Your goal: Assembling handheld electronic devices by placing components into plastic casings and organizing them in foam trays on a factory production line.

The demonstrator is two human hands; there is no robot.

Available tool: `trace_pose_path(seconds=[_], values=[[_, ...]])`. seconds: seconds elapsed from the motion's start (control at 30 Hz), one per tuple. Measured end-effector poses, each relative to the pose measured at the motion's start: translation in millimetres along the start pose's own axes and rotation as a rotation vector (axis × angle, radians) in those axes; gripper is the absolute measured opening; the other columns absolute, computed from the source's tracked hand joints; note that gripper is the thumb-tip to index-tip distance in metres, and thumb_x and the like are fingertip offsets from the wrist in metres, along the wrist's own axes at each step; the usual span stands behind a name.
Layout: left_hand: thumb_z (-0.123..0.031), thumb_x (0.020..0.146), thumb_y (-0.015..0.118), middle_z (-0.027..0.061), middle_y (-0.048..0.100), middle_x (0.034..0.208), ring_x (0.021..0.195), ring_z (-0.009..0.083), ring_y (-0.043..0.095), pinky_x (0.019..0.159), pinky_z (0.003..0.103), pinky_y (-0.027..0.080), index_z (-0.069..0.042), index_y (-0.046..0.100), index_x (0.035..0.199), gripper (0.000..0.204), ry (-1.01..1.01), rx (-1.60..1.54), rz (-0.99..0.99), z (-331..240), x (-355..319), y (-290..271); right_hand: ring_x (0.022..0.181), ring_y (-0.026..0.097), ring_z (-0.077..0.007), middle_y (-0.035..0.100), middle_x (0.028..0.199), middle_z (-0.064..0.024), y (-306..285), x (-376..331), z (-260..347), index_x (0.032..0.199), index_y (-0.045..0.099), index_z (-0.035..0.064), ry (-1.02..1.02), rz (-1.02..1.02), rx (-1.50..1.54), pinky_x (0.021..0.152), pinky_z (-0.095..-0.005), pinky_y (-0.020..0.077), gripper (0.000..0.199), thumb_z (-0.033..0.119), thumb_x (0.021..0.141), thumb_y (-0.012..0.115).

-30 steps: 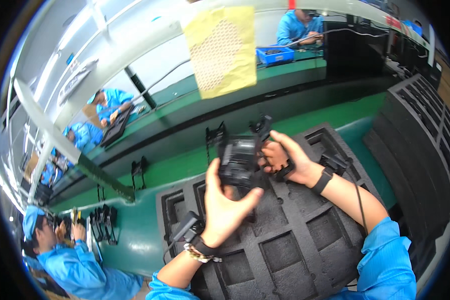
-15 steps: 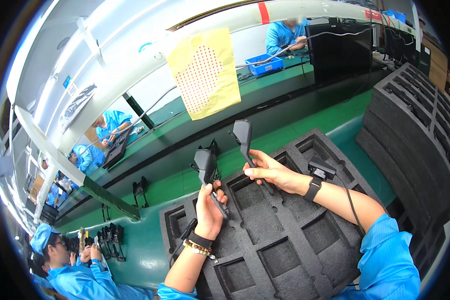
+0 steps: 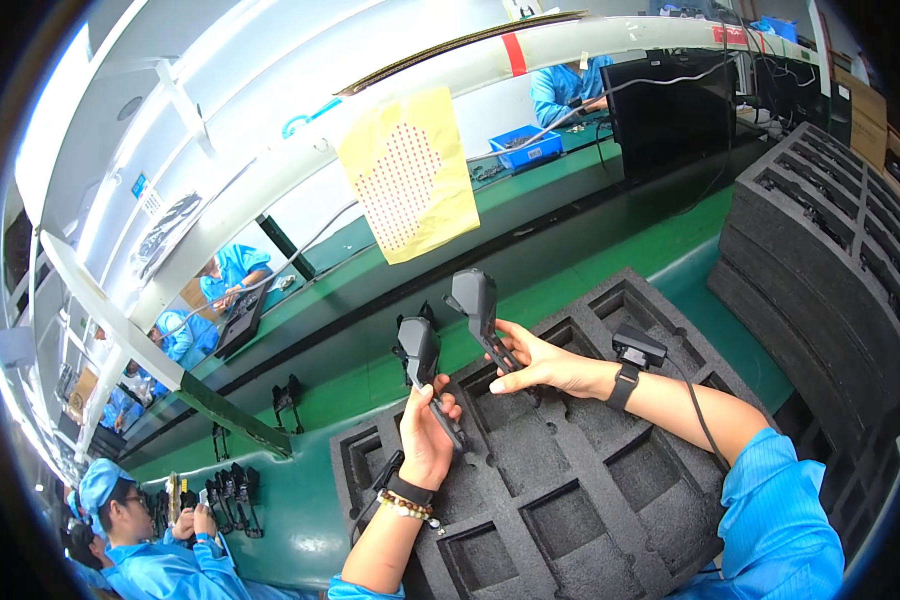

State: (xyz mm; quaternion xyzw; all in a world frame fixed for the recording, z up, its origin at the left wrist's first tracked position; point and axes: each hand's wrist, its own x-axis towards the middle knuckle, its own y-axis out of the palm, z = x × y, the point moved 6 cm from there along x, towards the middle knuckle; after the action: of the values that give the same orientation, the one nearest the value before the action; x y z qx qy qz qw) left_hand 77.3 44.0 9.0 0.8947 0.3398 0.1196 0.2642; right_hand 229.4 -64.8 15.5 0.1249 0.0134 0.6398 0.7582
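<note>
My left hand (image 3: 431, 440) is closed round the thin handle of a black plastic part with a thick angular head (image 3: 419, 345), held upright and slightly tilted. Just to the right, my right hand (image 3: 542, 362) grips a second black plastic part (image 3: 475, 298) of like shape, its head raised higher than the first. Its lower end is partly hidden by my fingers. Both parts are above a dark grey foam tray (image 3: 592, 468) with rectangular pockets. Those pockets in plain view hold nothing. The exact kind of these parts I cannot make out.
Foam trays (image 3: 800, 260) holding black parts are stacked at the right. More black parts (image 3: 238, 495) stand on the green bench (image 3: 305, 500) at left, near a co-worker (image 3: 130, 530). A yellow sheet (image 3: 410, 175) hangs ahead; a monitor (image 3: 670, 120) and blue bin (image 3: 527, 147) are beyond.
The part in my right hand has tipped left and dropped a little, coming nearer to the left one. My left hand keeps its grip. The whole view has shifted slightly.
</note>
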Motion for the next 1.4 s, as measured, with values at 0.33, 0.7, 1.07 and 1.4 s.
trace_pose_path(seconds=[0.33, 0.7, 1.07, 1.4], values=[[-0.028, 0.086, 0.064, 0.0079, 0.059, 0.108, 0.074, 0.0134, 0.048, 0.068, 0.027, 0.043, -0.003, 0.051, 0.115, 0.041, -0.026, -0.013, 0.035, -0.2, 0.2, 3.0, 0.127, 0.042, -0.0199, 0.042, 0.133, -0.0122, -2.4, 2.7, -4.2, 0.154, 0.004, 0.0029, 0.04, -0.011, -0.021, 0.108, -0.032, 0.0332, 0.11, 0.021, 0.078, 0.081], [-0.013, 0.068, 0.069, 0.0082, 0.055, 0.121, 0.104, 0.0207, 0.053, 0.095, 0.036, 0.043, -0.003, 0.047, 0.133, 0.07, -0.112, -0.101, 0.252, -5.2, -6.5, 11.2, 0.138, 0.033, -0.0236, 0.029, 0.151, -0.0129, -5.5, -2.5, 16.8, 0.154, 0.008, 0.0053, -0.27, -0.138, -0.172, 0.114, -0.0341, 0.0252, 0.116, 0.022, 0.07, 0.087], [0.007, 0.043, 0.072, 0.0086, 0.045, 0.135, 0.133, 0.0276, 0.04, 0.12, 0.041, 0.019, -0.02, 0.03, 0.143, 0.112, 0.031, 0.199, 0.474, -23.0, -12.5, 27.2, 0.142, 0.029, -0.0281, 0.04, 0.145, -0.0124, -11.3, -11.3, 20.3, 0.145, 0.033, 0.0078, -0.396, -0.24, -0.557, 0.118, -0.0425, 0.0166, 0.093, 0.002, 0.06, 0.069], [0.011, 0.048, 0.078, 0.008, 0.041, 0.145, 0.14, 0.0234, 0.033, 0.117, 0.04, 0.022, -0.027, 0.034, 0.143, 0.111, 0.011, 0.187, 0.486, -9.7, -4.0, 17.7, 0.126, 0.044, -0.0278, 0.052, 0.129, -0.0075, 17.3, -17.4, 44.1, 0.138, 0.048, 0.0166, -0.586, -0.203, -0.891, 0.11, -0.0425, 0.0243, 0.079, 0.01, 0.065, 0.077]])
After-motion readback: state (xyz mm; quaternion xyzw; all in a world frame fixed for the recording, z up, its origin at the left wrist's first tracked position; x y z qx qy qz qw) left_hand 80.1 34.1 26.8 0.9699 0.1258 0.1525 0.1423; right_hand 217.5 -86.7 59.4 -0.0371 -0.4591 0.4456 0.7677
